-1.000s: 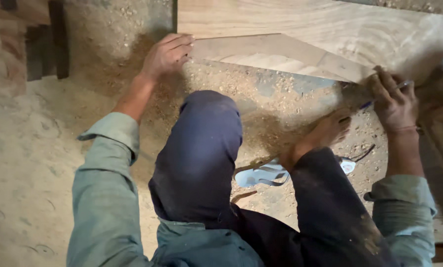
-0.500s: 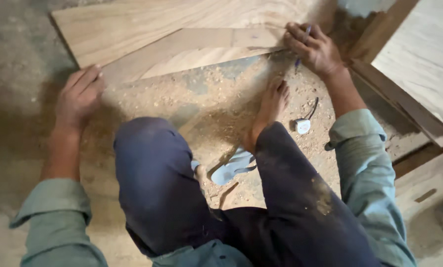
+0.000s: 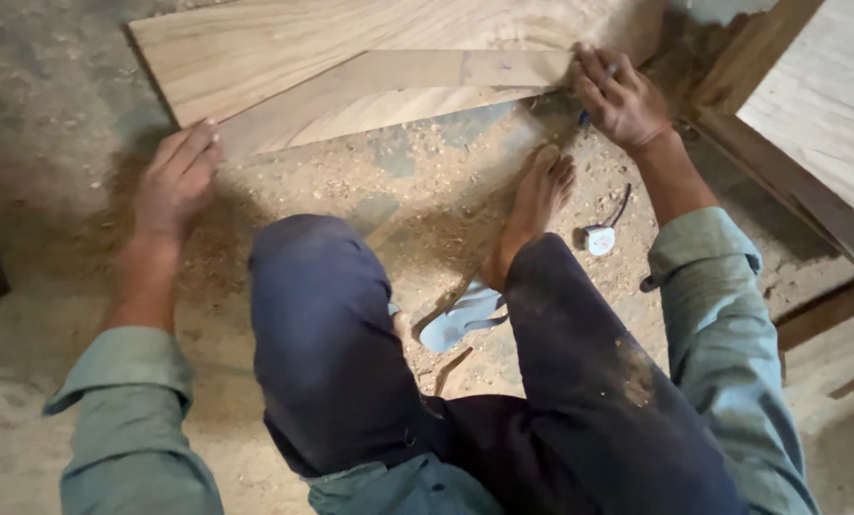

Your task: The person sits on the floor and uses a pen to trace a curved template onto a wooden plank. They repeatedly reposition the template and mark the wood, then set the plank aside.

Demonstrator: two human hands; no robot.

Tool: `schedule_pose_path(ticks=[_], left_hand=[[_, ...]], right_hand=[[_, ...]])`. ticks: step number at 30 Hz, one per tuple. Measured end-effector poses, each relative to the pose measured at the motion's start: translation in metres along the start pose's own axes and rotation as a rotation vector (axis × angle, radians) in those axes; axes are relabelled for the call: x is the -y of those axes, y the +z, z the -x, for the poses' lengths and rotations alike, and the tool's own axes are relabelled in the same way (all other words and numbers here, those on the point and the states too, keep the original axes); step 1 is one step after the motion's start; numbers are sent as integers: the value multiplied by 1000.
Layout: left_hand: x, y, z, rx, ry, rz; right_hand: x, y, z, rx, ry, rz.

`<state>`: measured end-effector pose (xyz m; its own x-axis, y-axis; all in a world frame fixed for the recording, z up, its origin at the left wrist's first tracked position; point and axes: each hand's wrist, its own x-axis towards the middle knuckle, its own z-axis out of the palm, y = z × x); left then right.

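I crouch on a sawdust floor. A narrow, tapered wooden piece [image 3: 398, 91] lies on top of a larger wooden board [image 3: 284, 38] in front of me. My left hand [image 3: 174, 181] rests flat on the floor with its fingertips against the left end of the tapered piece. My right hand [image 3: 622, 95] presses on the right end of that piece and holds a blue pen [image 3: 598, 91] between its fingers. My bare right foot [image 3: 532, 205] is planted just below the piece.
A small tape measure [image 3: 600, 238] with a dark strap lies on the floor beside my foot. A blue sandal [image 3: 460, 319] lies under my legs. Wooden panels and frames [image 3: 808, 105] stand at the right. Sawdust [image 3: 417, 181] covers the floor.
The view has swung left, so the boards and hands sit further right in the picture. My left hand has moved up to the tapered piece's left end. My right hand stays on its right end.
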<state>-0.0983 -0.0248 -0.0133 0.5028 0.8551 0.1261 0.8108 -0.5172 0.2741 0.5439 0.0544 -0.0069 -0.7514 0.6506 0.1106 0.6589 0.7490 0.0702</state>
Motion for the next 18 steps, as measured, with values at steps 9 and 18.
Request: schedule_pose_path(ticks=[9, 18], left_hand=[[2, 9, 8, 28, 32, -99], [-1, -4, 4, 123, 126, -228]], right_hand=[[7, -16, -11, 96, 33, -15], [15, -37, -28, 170, 10, 4]])
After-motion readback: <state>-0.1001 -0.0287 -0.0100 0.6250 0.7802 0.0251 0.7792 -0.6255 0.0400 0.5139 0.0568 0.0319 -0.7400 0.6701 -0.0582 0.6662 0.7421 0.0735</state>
